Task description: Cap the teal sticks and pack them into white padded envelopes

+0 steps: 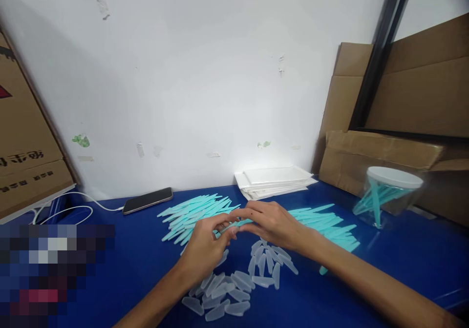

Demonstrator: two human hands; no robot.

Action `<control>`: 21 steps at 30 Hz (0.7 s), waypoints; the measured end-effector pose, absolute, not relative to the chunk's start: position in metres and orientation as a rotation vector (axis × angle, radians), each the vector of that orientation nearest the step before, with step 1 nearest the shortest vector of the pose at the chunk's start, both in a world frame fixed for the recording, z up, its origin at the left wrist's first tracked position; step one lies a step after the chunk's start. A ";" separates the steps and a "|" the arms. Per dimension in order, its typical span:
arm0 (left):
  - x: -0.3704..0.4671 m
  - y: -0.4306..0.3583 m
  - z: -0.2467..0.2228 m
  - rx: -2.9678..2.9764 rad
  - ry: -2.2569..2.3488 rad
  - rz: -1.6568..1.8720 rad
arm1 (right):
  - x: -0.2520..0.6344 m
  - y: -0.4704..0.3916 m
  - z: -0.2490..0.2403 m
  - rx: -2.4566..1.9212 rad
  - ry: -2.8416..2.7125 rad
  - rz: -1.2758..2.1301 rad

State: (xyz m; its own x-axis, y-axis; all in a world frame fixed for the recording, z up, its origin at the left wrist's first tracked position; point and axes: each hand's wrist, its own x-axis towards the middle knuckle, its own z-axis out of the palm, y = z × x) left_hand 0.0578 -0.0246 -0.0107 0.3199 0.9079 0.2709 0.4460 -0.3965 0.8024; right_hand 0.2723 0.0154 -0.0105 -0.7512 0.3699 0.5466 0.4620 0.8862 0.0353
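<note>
My left hand (210, 240) and my right hand (269, 223) meet above the blue table, fingertips almost touching. Between them they hold one turquoise stick (244, 222), its ends partly covered by the fingers. Behind my left hand lies a pile of turquoise sticks (198, 213); a second pile (330, 225) spreads behind my right forearm. Nearer the camera, below the hands, are several translucent caps (218, 289), with another group of translucent caps (269, 259) just under my right hand.
A phone (147, 201) with a white cable lies at the back left. White trays or sheets (276, 175) are stacked against the wall. On the right stands a clear jar with a white lid (394, 177) and turquoise sticks inside. Cardboard (377, 150) lines the right; a carton (29, 137) is left.
</note>
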 end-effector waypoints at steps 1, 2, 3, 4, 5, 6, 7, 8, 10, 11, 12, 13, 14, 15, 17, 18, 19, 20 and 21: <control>0.056 -0.024 -0.010 2.051 1.237 0.969 | 0.273 0.016 -0.008 -0.637 -2.530 -0.267; 0.053 -0.022 -0.010 2.129 1.304 0.973 | 0.274 0.017 -0.006 -0.681 -2.539 -0.304; 0.048 -0.020 -0.009 2.206 1.389 0.977 | 0.276 0.019 -0.003 -0.731 -2.534 -0.336; 0.043 -0.018 -0.008 2.292 1.495 0.979 | 0.280 0.021 0.000 -0.786 -2.521 -0.364; 0.038 -0.015 -0.008 2.377 1.612 0.965 | 0.285 0.025 0.003 -0.851 -2.500 -0.384; 0.032 -0.012 -0.007 2.438 1.717 0.931 | 0.291 0.030 0.006 -0.920 -2.485 -0.394; 0.027 -0.009 -0.007 2.471 1.804 0.890 | 0.298 0.035 0.009 -0.998 -2.478 -0.398; 0.022 -0.006 -0.008 2.491 1.857 0.854 | 0.305 0.041 0.011 -1.084 -2.491 -0.386; 0.014 0.001 -0.010 2.545 1.874 0.816 | 0.321 0.053 0.015 -1.216 -2.595 -0.283; 0.010 0.004 -0.012 2.587 1.866 0.810 | 0.329 0.058 0.016 -1.286 -2.645 -0.208; 0.007 0.007 -0.014 2.624 1.865 0.800 | 0.337 0.063 0.017 -1.363 -2.662 -0.131; 0.005 0.009 -0.016 2.652 1.878 0.789 | 0.344 0.067 0.017 -1.429 -2.660 -0.060; 0.003 0.011 -0.018 2.669 1.901 0.779 | 0.350 0.071 0.018 -1.482 -2.651 0.013; 0.001 0.013 -0.019 2.678 1.927 0.775 | 0.356 0.074 0.017 -1.522 -2.638 0.089; -0.001 0.014 -0.019 2.685 1.960 0.798 | 0.365 0.078 0.016 -1.570 -2.622 0.250; -0.002 0.013 -0.018 2.692 1.947 0.811 | 0.368 0.080 0.014 -1.583 -2.614 0.323; -0.001 0.011 -0.016 2.704 1.903 0.815 | 0.371 0.081 0.013 -1.584 -2.609 0.383; 0.001 0.008 -0.013 2.714 1.831 0.803 | 0.372 0.082 0.011 -1.572 -2.605 0.426; 0.003 0.004 -0.010 2.718 1.736 0.771 | 0.373 0.083 0.010 -1.554 -2.604 0.454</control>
